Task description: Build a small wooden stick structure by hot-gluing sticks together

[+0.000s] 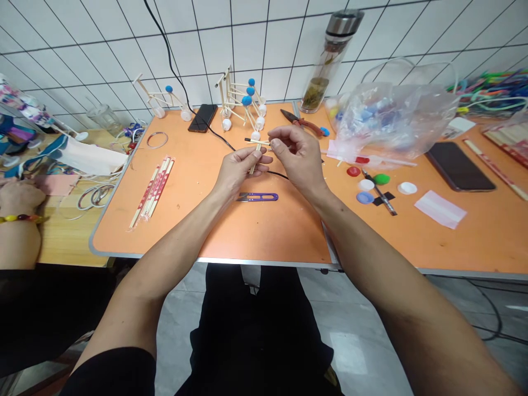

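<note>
Above the middle of the orange table, my left hand pinches a short wooden stick that stands nearly upright between thumb and fingers. My right hand is closed on the end of another short wooden stick, which lies crosswise at the top of the first and has a dark far end. Whether the two sticks are joined, I cannot tell. Just below my hands lie purple thread snips. Behind them stands a stick frame with blue caps and white round feet.
Wrapped chopsticks lie left. Pliers, a glass bottle and a plastic bag sit at the back. Right are bottle caps, a craft knife and a phone. Another person's hand rests far left.
</note>
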`<state>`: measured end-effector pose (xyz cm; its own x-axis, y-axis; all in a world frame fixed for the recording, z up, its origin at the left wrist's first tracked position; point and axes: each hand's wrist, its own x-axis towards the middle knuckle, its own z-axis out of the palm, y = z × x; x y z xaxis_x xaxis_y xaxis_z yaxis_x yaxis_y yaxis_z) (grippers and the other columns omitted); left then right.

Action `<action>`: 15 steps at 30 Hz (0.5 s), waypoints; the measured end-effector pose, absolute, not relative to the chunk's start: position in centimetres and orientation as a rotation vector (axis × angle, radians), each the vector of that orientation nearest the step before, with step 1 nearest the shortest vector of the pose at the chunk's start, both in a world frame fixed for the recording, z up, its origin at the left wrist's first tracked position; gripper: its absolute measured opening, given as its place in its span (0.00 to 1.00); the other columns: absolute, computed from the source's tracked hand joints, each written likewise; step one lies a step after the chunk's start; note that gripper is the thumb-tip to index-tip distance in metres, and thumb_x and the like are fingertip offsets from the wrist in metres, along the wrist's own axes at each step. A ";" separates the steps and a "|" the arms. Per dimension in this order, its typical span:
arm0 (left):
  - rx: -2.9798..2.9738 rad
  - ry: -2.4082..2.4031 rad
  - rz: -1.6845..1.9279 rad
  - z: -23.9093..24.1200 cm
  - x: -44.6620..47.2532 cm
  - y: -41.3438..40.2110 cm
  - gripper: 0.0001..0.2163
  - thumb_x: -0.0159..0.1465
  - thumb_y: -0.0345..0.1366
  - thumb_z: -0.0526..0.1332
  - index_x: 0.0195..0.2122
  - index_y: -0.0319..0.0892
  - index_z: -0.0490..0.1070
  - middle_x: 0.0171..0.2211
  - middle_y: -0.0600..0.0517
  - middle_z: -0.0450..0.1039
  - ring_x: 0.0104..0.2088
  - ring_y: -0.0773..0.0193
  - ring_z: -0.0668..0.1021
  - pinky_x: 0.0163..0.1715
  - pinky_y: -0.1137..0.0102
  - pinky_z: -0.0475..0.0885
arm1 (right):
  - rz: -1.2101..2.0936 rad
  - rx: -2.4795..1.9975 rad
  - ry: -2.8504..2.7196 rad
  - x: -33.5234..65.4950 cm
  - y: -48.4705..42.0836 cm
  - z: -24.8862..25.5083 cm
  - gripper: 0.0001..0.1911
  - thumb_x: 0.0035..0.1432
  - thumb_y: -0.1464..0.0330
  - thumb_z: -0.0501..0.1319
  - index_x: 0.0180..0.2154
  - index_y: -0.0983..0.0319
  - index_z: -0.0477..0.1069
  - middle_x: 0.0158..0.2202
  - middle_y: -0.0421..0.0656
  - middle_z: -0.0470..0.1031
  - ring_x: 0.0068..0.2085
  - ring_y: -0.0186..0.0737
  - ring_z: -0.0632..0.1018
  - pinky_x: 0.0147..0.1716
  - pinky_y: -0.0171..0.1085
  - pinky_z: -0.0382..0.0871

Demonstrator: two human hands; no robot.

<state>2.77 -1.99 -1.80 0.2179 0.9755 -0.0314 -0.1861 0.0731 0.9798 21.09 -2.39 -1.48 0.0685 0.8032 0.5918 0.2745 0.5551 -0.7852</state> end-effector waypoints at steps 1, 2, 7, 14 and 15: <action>1.126 0.927 1.095 -1.9 2.8 -2.0 0.16 0.71 0.49 0.79 0.50 0.43 0.89 0.44 0.47 0.91 0.37 0.67 0.90 0.41 0.74 0.83 | 0.494 -0.963 -1.503 21.0 -2.4 -1.5 0.24 0.68 0.39 0.73 0.46 0.51 0.85 0.47 0.44 0.87 0.44 0.46 0.84 0.46 0.47 0.83; 1.128 0.914 1.093 -1.9 2.8 -2.0 0.16 0.71 0.49 0.79 0.50 0.43 0.89 0.43 0.47 0.91 0.37 0.67 0.89 0.40 0.75 0.83 | 0.486 -0.961 -1.506 20.9 -2.4 -1.5 0.24 0.67 0.40 0.74 0.46 0.52 0.85 0.47 0.44 0.87 0.44 0.47 0.84 0.46 0.47 0.83; 1.131 0.910 1.074 -2.1 2.9 -2.0 0.17 0.70 0.51 0.80 0.50 0.44 0.89 0.42 0.49 0.91 0.37 0.67 0.90 0.40 0.75 0.82 | 0.493 -0.989 -1.515 20.8 -2.5 -1.4 0.22 0.68 0.42 0.73 0.43 0.53 0.84 0.44 0.43 0.87 0.44 0.46 0.85 0.47 0.47 0.82; 1.135 0.905 1.065 -2.2 3.1 -2.1 0.15 0.71 0.50 0.79 0.50 0.45 0.89 0.42 0.49 0.91 0.37 0.67 0.90 0.40 0.76 0.82 | 0.557 -0.952 -1.501 20.7 -2.5 -1.4 0.21 0.66 0.44 0.75 0.41 0.53 0.84 0.40 0.42 0.87 0.42 0.46 0.86 0.45 0.46 0.83; 1.134 0.913 1.064 -2.2 3.1 -2.1 0.16 0.71 0.50 0.79 0.50 0.45 0.89 0.42 0.49 0.91 0.37 0.67 0.90 0.40 0.76 0.82 | 0.566 -0.954 -1.499 20.6 -2.5 -1.4 0.20 0.66 0.44 0.75 0.41 0.53 0.84 0.40 0.42 0.87 0.42 0.46 0.86 0.46 0.46 0.84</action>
